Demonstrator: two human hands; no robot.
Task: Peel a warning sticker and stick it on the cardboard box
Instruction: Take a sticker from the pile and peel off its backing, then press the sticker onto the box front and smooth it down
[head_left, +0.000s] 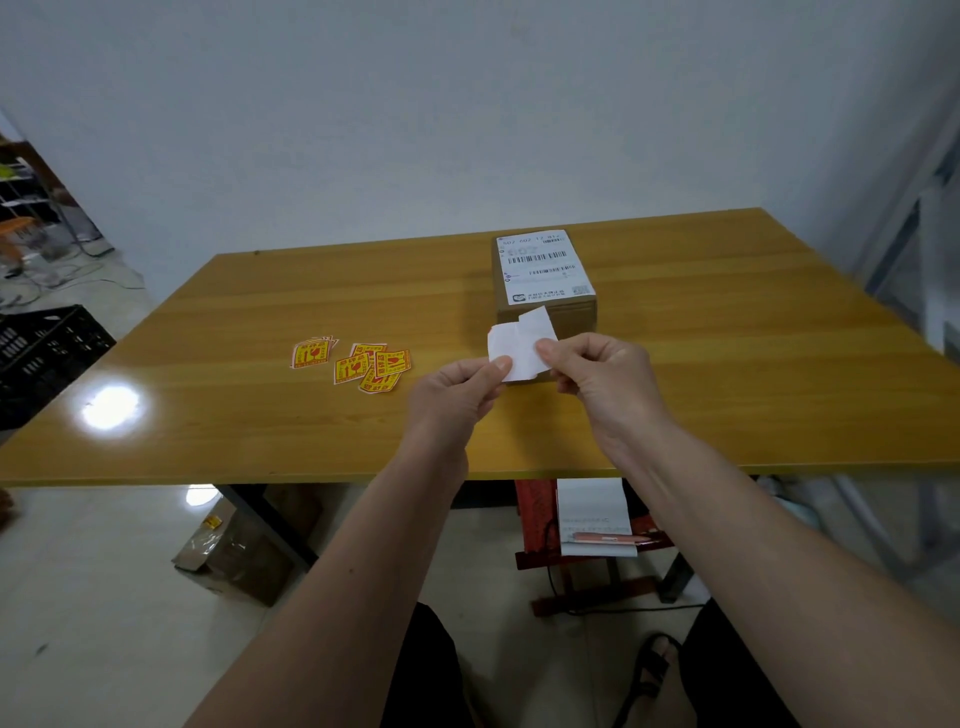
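Note:
A brown cardboard box with a white shipping label on top stands on the wooden table, right of centre. In front of it both hands hold one warning sticker, its white back facing me. My left hand pinches the sticker's lower left part. My right hand pinches the right part, where a white layer is lifted up and away. Several yellow and red warning stickers lie loose on the table to the left of my hands.
A black plastic crate stands on the floor at the left. Under the table are a cardboard box and a red stool with a notepad and pen. A white wall runs behind the table.

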